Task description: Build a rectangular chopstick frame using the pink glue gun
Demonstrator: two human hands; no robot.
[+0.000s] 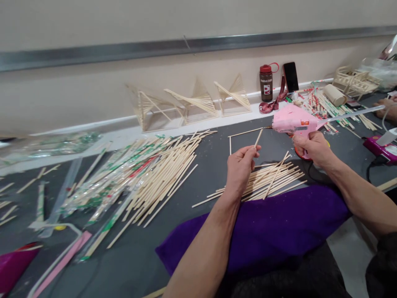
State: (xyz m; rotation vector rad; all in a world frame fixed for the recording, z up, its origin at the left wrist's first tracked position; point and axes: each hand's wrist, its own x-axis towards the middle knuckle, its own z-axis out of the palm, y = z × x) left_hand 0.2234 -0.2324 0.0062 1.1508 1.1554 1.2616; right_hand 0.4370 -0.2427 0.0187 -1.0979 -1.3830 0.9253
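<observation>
- Since it lies across the lap at the near edge of the table (214, 161), the purple cloth (279, 223) prob. guards clothing from drips; judgement only.
- Loose sticks (279, 176), approx. parallel w/ a few crossed on top, lie just beyond the cloth, partly behind the L wrist. Placement keeps spares w/in easy reach.
- L hand (242, 163): thumb & fingers pinched on one held stick (258, 138), gripped low so the upper end stays free. Tip shows next to the stick frame; contact can't be confirmed.
- R hand (313, 147): wrapped round the handle of the pink glue gun (293, 118), off the tabletop, nozzle pointing L. Grip at handle keeps fingers clear of the tip, presumably hot. Trigger position can't be told.
- Stick frame (245, 132): on table beyond L hand, one long side & one short side visible, meeting at a corner. Nozzle is at the long side's R end, prob. for close aim.
- Clear glue rod (353, 115) runs out of the gun's rear, long, twd another person's hand (387, 108) at R edge; contact unclear.
- Larger stick pile (173, 174) & plastic-wrapped sticks (124, 174) sit to the L, apparently stock kept off the work spot.
- Far side: three stick models (232, 99) stand along the wall, apparently out of the way; bottle (266, 85) & upright phone (290, 77) to their R.
</observation>
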